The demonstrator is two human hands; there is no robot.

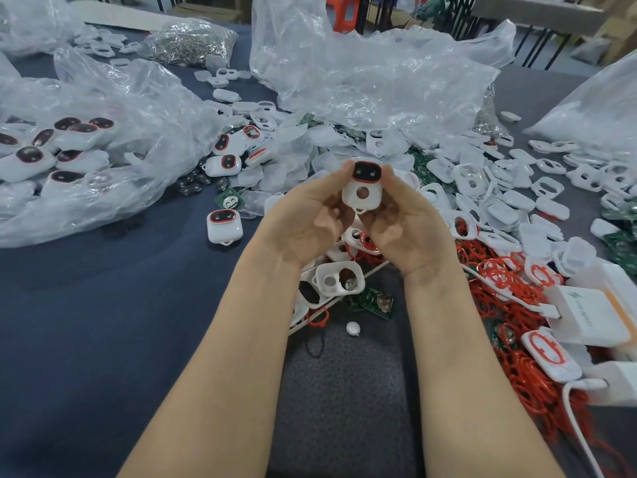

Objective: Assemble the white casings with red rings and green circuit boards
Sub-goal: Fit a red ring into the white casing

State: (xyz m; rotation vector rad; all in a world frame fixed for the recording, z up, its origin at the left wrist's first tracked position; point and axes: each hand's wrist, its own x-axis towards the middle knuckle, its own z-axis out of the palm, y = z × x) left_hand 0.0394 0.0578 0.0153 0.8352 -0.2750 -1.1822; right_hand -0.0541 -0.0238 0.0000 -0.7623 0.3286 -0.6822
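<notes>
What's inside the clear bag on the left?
Through the bag, assembled white casings with dark windows and red rings show. The crumpled plastic hides how many lie deeper or further back.

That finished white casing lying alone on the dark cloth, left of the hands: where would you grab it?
Probably best to come from above and pinch the casing by its left and right white walls. It lies flat, window up, with bare cloth on both sides.

Dark blue tabletop (86,305); orange stools (345,15) (plastic) stand behind, near cardboard boxes (617,27).
</notes>
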